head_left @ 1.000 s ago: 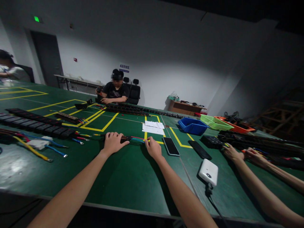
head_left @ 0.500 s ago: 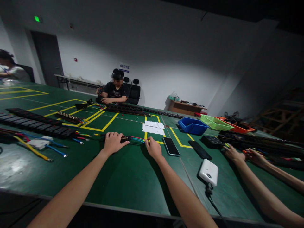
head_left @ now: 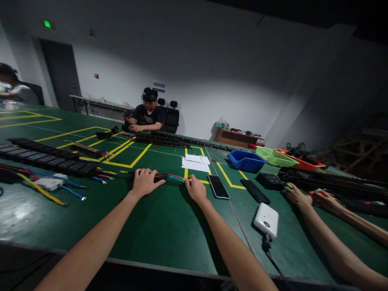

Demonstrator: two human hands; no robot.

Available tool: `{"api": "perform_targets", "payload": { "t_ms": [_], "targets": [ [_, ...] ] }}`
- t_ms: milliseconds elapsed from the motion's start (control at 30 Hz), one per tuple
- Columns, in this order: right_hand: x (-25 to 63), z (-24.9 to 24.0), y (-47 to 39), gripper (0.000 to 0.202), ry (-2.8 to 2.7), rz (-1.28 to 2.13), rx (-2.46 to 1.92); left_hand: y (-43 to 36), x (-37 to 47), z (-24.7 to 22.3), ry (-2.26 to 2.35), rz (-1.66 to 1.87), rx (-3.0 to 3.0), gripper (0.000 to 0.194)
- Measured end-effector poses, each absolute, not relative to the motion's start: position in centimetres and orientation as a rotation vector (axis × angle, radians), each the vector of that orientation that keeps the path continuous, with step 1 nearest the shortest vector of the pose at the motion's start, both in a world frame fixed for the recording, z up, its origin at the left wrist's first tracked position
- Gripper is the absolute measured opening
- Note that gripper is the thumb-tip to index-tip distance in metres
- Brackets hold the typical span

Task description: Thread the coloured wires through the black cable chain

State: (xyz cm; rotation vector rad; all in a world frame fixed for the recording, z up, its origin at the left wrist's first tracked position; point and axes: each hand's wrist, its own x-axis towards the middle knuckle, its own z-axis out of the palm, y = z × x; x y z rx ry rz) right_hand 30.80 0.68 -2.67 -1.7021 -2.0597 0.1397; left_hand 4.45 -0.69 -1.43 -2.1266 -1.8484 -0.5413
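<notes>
Green table, left hand pressed flat on wire bundle, right hand fingers pinching its coloured wires, phone beside.

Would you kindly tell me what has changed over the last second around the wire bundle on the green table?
Nothing visibly changed: the left hand stays on the wire bundle and the right hand stays at its coloured wire ends. The co-worker's hands at the right barely shifted.
</notes>
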Motion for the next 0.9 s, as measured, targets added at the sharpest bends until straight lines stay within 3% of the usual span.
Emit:
{"api": "perform_targets", "payload": {
  "t_ms": [900],
  "targets": [
    [30.71,-2.57,0.65,0.034,-2.03,0.135,-1.756,-0.67,4.4,-1.47,-1.89,-0.615,-2.158,0.071]
  ]
}}
